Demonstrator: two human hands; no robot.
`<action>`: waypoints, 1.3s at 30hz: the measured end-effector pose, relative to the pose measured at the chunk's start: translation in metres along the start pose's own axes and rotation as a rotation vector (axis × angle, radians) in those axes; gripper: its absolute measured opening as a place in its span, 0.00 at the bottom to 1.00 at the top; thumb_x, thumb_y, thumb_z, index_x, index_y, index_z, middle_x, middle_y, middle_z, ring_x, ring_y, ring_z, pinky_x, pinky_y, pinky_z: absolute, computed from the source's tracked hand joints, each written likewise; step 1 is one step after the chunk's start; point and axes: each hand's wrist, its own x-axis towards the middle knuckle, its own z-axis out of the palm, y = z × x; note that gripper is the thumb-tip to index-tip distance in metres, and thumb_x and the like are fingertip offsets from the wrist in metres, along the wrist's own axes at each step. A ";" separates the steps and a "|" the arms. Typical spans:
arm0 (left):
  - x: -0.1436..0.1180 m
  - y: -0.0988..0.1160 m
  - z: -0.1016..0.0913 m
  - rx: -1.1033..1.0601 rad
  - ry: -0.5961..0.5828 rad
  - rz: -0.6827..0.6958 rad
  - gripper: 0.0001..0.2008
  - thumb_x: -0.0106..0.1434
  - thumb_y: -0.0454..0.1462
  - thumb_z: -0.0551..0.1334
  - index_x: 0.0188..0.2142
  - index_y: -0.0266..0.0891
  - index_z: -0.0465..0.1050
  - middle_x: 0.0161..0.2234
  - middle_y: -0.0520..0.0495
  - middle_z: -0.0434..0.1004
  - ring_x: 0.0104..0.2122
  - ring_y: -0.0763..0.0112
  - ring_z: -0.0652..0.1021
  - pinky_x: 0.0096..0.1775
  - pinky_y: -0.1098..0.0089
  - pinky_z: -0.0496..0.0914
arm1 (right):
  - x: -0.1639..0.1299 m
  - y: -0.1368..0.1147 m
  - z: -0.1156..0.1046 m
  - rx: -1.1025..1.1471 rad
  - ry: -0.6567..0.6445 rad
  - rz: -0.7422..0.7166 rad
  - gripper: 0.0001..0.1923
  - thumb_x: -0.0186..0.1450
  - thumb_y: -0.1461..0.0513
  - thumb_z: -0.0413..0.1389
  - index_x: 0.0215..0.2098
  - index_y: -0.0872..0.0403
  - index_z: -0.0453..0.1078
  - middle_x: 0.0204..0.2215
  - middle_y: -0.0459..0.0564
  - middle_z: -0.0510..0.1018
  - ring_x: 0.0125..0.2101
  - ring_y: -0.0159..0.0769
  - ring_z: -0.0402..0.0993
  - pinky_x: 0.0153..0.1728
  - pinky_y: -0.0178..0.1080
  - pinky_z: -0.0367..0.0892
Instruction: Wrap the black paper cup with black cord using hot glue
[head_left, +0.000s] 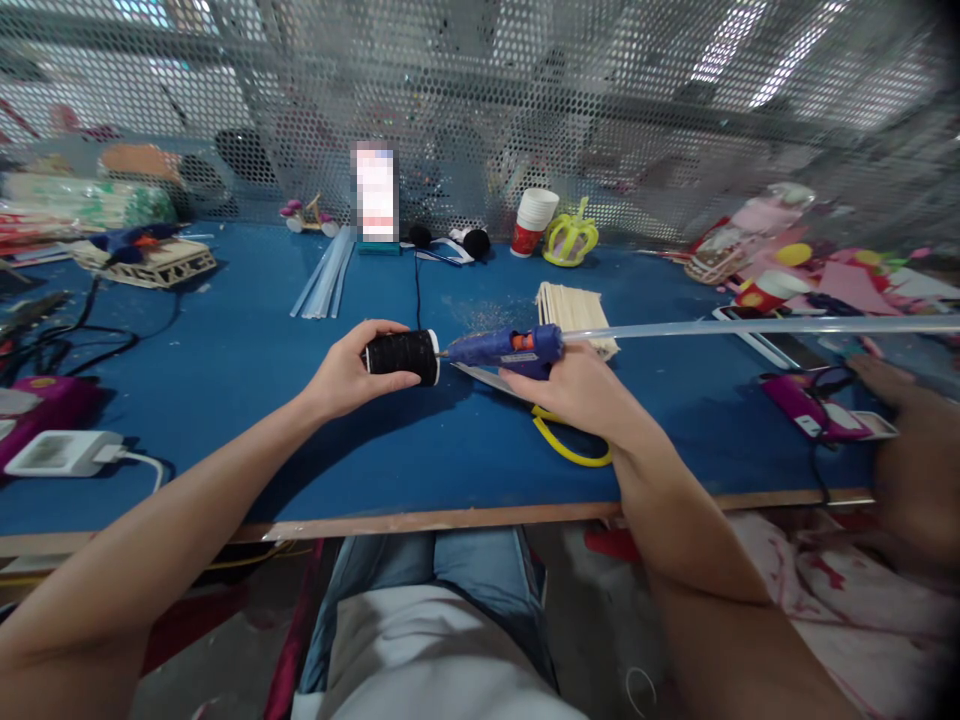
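Observation:
My left hand [352,370] is wrapped around a spool of black thread [401,357], held sideways above the blue table [337,470]. In my right hand [577,385] is a blue glue gun [502,348], its nozzle at the white end of the spool. A long clear glue stick [712,327] sticks out of the gun's back to the right. Below the gun, yellow-handled scissors [574,445] lie on the table, partly covered by my right hand. Behind it sits a bundle of pale wooden sticks [574,308].
Loose glue sticks [326,275], a phone [377,195], paper cups [531,222] and a yellow-green crown-shaped piece [571,238] stand along the perforated metal screen [465,80]. At left is a white power strip [66,453]. Another person's arm [919,450] reaches in at right, near a purple device [814,405].

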 end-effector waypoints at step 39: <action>-0.003 0.002 0.002 0.114 0.032 0.233 0.27 0.50 0.45 0.67 0.48 0.40 0.65 0.45 0.44 0.68 0.45 0.62 0.71 0.48 0.60 0.67 | 0.014 -0.002 -0.001 0.231 0.061 0.329 0.12 0.55 0.56 0.56 0.20 0.54 0.65 0.13 0.44 0.67 0.17 0.31 0.65 0.22 0.36 0.62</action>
